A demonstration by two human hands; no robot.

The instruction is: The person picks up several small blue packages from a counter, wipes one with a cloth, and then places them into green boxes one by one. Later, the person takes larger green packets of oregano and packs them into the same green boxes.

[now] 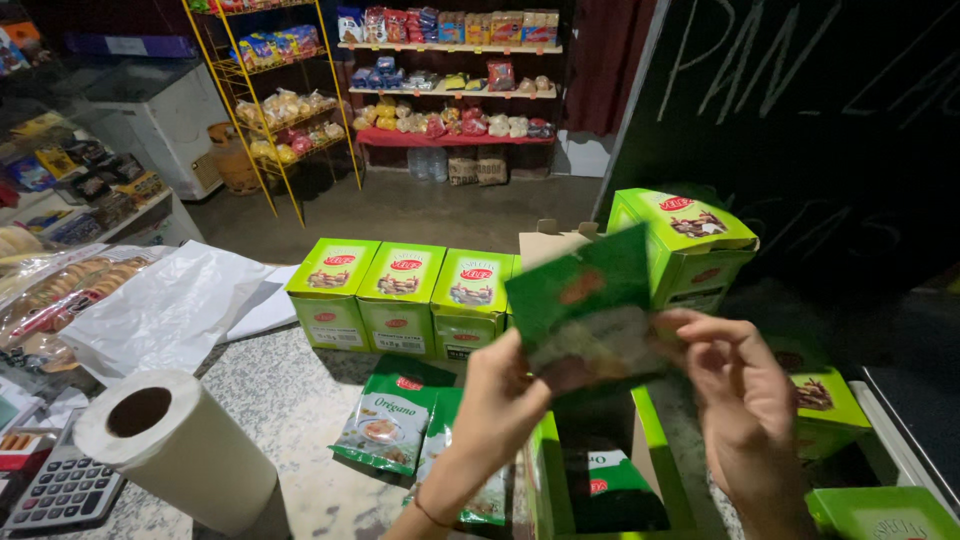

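You are pinching one green spice sachet (585, 315) between left hand (500, 395) and right hand (740, 385), both closed on it, over the open green carton (645, 440); two sachets (390, 415) are lying out on the counter (290, 390).

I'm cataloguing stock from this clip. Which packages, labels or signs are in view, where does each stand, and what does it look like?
Green sachet: flat, blurred, held by left hand and right hand.
Green boxes: row on the counter, lime with red oval labels.
Open box: below the hands, sachets inside.
Loose sachets: green-white, lying on the counter.
Chalkboard: right, black with chalk writing.
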